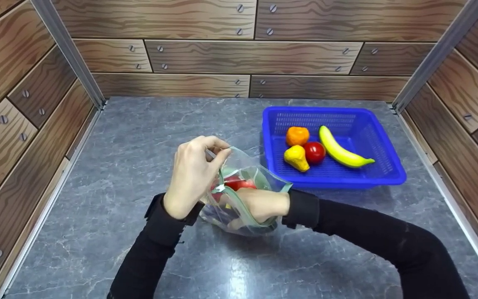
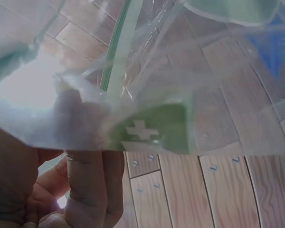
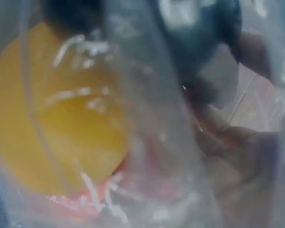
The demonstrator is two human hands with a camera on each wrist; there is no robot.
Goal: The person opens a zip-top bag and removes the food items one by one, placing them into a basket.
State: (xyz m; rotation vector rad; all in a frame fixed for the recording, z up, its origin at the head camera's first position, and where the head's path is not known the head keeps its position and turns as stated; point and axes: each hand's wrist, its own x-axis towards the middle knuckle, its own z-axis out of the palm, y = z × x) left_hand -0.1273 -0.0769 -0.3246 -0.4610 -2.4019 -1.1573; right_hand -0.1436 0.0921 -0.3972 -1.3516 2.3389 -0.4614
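Observation:
My left hand (image 1: 193, 172) pinches the rim of a clear zip bag (image 1: 245, 158) with green edging between thumb and fingers. Its fingers (image 2: 88, 190) show below the plastic in the left wrist view. Inside the bag is my right hand (image 1: 262, 203), reaching in through the mouth; film partly covers its fingers, so their grip is unclear. A red item (image 1: 239, 182) lies in the bag near that hand. The right wrist view shows a rounded yellow item (image 3: 61, 114) and a dark shiny item (image 3: 199, 42) beside the right fingers (image 3: 218, 126), blurred by plastic.
Behind the bag on the right, a blue basket (image 1: 334, 182) holds an orange fruit (image 1: 297, 136), a yellow pear-shaped fruit (image 1: 296, 158), a red round fruit (image 1: 315, 152) and a banana (image 1: 340, 149). Wood-patterned walls (image 1: 201, 58) enclose the grey tabletop (image 1: 139, 137).

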